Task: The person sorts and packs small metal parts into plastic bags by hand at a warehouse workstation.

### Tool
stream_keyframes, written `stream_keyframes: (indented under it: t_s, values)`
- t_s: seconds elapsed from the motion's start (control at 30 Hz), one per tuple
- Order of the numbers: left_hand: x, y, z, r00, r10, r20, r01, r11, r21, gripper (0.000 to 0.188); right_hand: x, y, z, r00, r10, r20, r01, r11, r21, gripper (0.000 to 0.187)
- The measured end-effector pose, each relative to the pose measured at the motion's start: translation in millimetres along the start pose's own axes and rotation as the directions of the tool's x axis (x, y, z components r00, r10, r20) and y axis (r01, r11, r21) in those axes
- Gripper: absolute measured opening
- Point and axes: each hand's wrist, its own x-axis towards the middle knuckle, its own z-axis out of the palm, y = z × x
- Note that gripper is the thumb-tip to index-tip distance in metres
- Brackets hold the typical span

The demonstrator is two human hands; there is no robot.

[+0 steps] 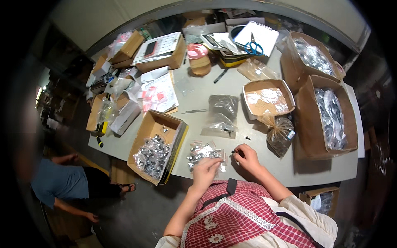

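My left hand (pixel 205 171) is at the front of the table, its fingers pinched on the edge of a small clear plastic bag (pixel 223 163). Beneath and beside that hand lies a pile of small clear bags (pixel 199 149) with dark and silvery metal parts inside. Just to the right, my right hand (pixel 247 158) has its fingertips closed on a small dark part, mostly hidden by the fingers. A loose dark screw (pixel 248 138) rests beyond it. Farther off lies a larger clear bag (pixel 223 108) filled with dark small pieces.
Left of my hands stands a cardboard box (pixel 177 136) of bagged parts. On the right are a shallow white-edged box (pixel 268 112), a knotted bag (pixel 281 138) and two tall cartons (pixel 307 120). Blue scissors (pixel 253 48) and a jar (pixel 199 65) sit farther back. Another person (pixel 62 182) is at far left.
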Motion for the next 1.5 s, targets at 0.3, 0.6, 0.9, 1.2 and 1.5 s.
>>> stream_keyframes:
  t_s: [0.3,0.6,0.9,1.2,1.5]
  values:
    - [-3,20,-3,0.979,0.012,-0.205,0.019,0.988,0.153,0.027,6,-4,-3,1.0,-0.024,0.015,0.024,1.0,0.007,0.017]
    - [-9,9,-5,0.948,-0.317,0.005,0.3,0.894,-0.333,0.021,10,-4,3,0.997,-0.072,-0.023,0.073,0.994,0.077,0.016]
    - [2,17,-11,0.962,0.206,-0.178,-0.157,0.954,0.256,0.031,17,-50,-16,0.993,-0.107,0.046,0.099,0.984,0.146,0.018]
    - [11,9,-5,0.925,0.352,-0.14,-0.321,0.924,0.207,0.013,26,-107,-31,0.855,-0.462,0.237,0.451,0.887,0.101,0.017]
    - [12,4,-8,0.93,0.359,-0.08,-0.322,0.899,0.298,0.019,28,-104,-30,0.871,-0.437,0.223,0.431,0.899,0.078,0.017]
